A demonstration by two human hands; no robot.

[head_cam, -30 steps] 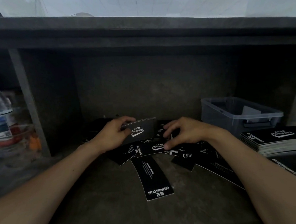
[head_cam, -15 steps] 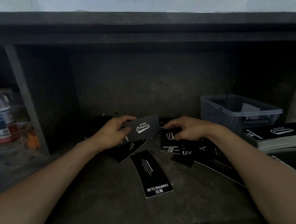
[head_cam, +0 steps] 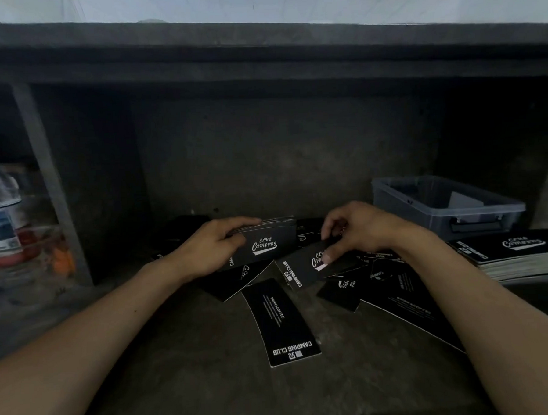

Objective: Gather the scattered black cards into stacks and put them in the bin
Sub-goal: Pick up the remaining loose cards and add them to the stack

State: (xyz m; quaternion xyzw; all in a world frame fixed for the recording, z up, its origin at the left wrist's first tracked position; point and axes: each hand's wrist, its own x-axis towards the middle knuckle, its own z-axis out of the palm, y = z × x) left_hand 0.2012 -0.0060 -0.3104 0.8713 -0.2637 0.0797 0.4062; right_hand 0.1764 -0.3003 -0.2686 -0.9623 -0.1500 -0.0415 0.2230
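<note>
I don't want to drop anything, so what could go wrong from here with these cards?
1. The stack in your left hand looks fanned at its top edge and is gripped from one end, so cards could slide out.
2. The card your right hand pinches overlaps loose cards, and lifting it may drag them.
</note>
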